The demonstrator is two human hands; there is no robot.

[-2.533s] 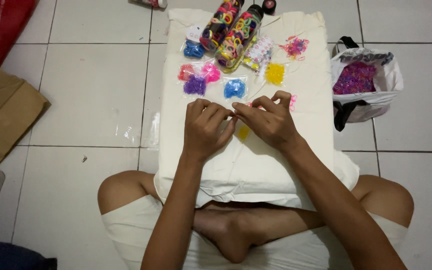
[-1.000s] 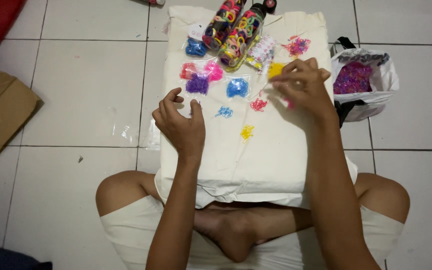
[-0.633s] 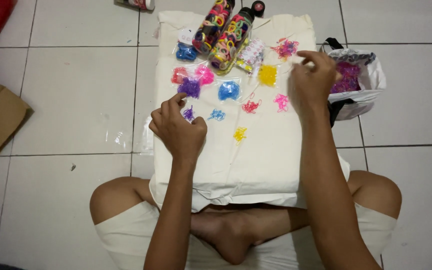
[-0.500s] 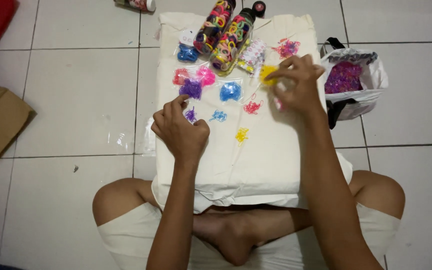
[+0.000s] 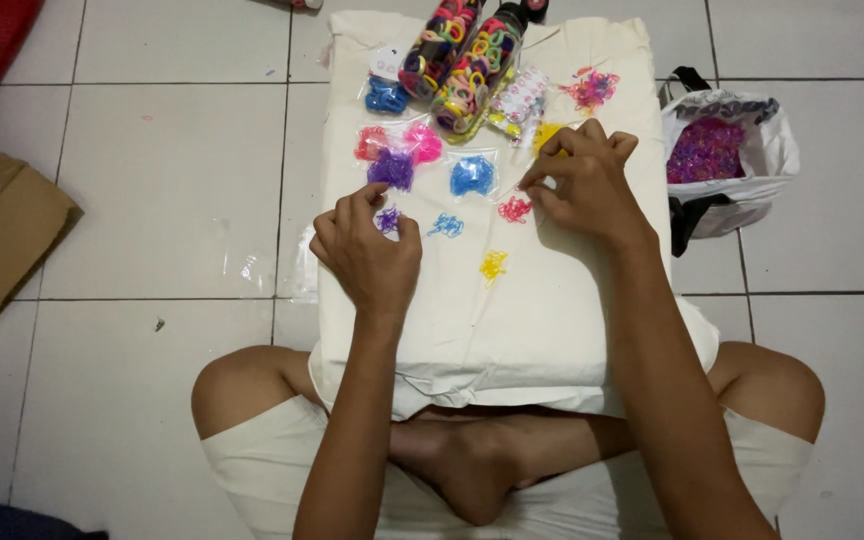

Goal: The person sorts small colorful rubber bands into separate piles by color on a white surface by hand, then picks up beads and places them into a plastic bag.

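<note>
A cream cushion is rested on the crossed legs as a work surface. On it, small heaps of bands are kept sorted by colour: yellow, blue, red. The purple heap is touched by the left hand, its grip loosely curled, clamped on nothing. The right hand is pinched together; what it holds cannot be told. Beyond, filled packets, two bottles and a bag are laid within reach.

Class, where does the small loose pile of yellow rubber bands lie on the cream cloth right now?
In the head view, the small loose pile of yellow rubber bands lies mid-cloth, between the left hand and right hand, nearer the person than the red pile.
</note>
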